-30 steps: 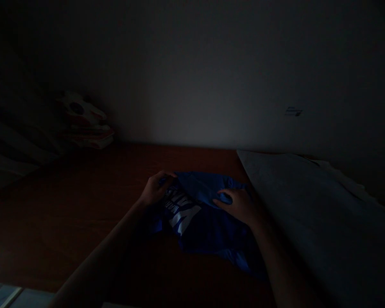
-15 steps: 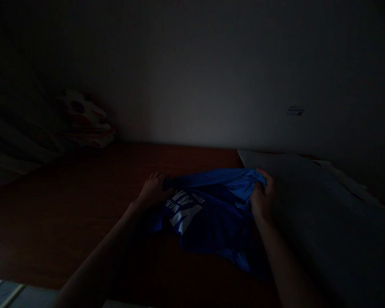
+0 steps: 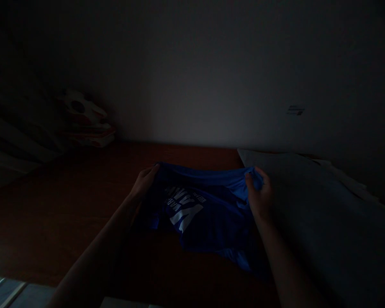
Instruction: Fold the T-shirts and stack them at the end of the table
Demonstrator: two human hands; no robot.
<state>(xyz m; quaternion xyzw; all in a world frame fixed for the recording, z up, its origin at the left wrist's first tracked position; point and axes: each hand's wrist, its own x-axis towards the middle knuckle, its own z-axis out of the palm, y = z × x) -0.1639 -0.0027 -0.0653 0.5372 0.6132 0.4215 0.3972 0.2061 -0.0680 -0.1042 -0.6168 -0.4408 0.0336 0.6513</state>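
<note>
In the head view, the left hand (image 3: 145, 179) pinches the upper left corner of a thin, slightly shiny blue garment (image 3: 208, 222), and the right hand (image 3: 259, 190) pinches its upper right corner between thumb and fingers, the edge between them drawn nearly straight; below, the cloth lies in soft wrinkles on a smooth reddish-brown wooden table (image 3: 67, 205), its pale block lettering (image 3: 188, 214) bent by the folds; a flat grey sheet (image 3: 317, 214) with an uneven far edge spreads beside it on the right, before a plain, dim wall (image 3: 192, 85)
</note>
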